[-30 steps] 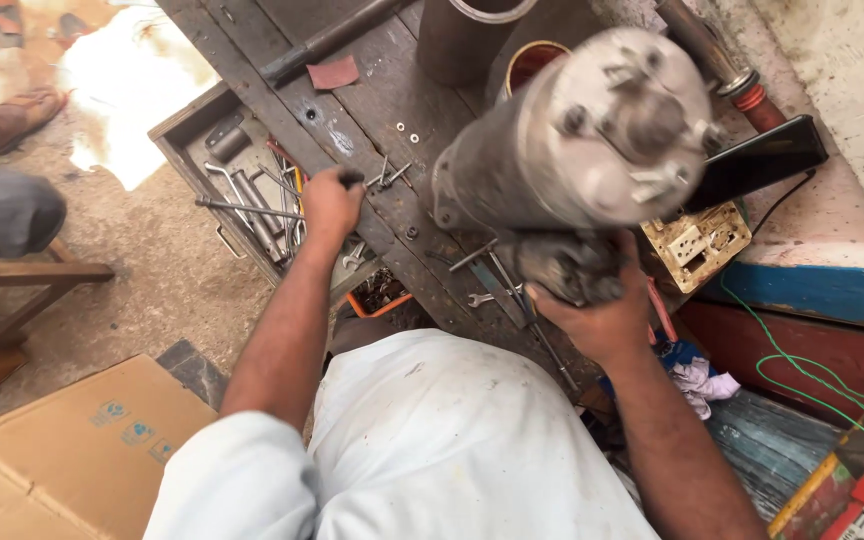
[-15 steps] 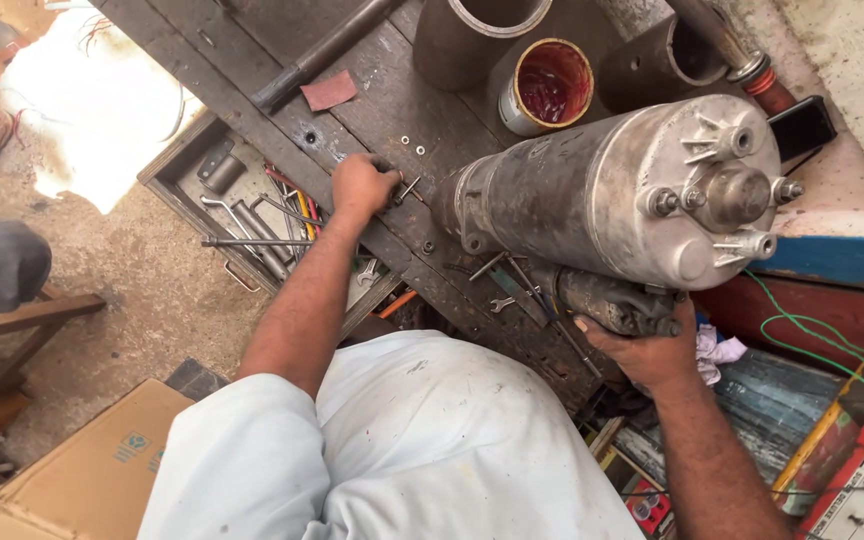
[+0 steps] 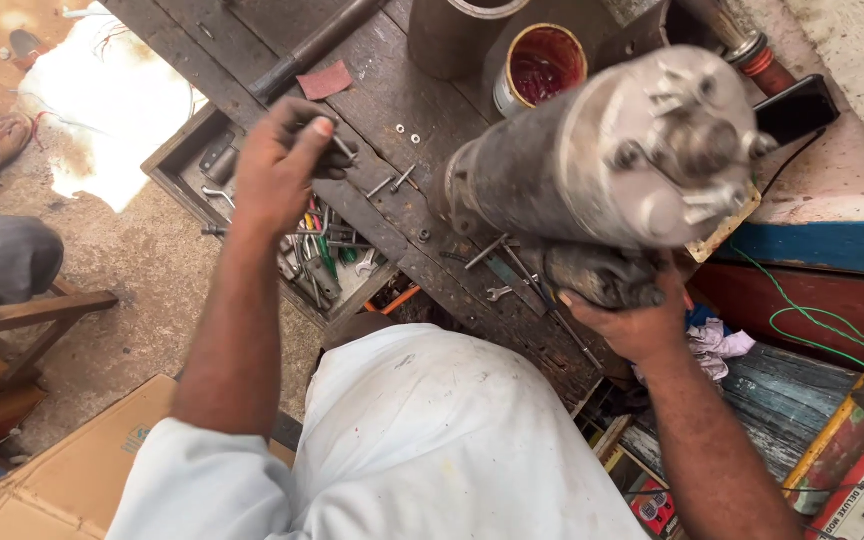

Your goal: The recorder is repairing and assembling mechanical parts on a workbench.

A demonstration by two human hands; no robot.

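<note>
My right hand [image 3: 624,315] grips the lower, dark part of a big cylindrical motor [image 3: 602,170], dirty grey with a lighter metal end cap and studs, held up over the bench. My left hand [image 3: 277,165] is raised above the dark wooden workbench [image 3: 392,90], its fingers closed on a small dark metal tool [image 3: 344,150]. Loose bolts [image 3: 392,183] and washers lie on the bench just right of that hand.
An open drawer [image 3: 302,240] full of wrenches and screwdrivers sits below my left hand. A tin of red liquid [image 3: 542,65], a metal pipe [image 3: 317,45], a black phone [image 3: 797,108] and green wire [image 3: 832,330] are around. A cardboard box [image 3: 62,470] lies at lower left.
My left hand has lifted off the bench edge with a small tool in its fingers. The motor has tilted, its end cap turning more toward me.
</note>
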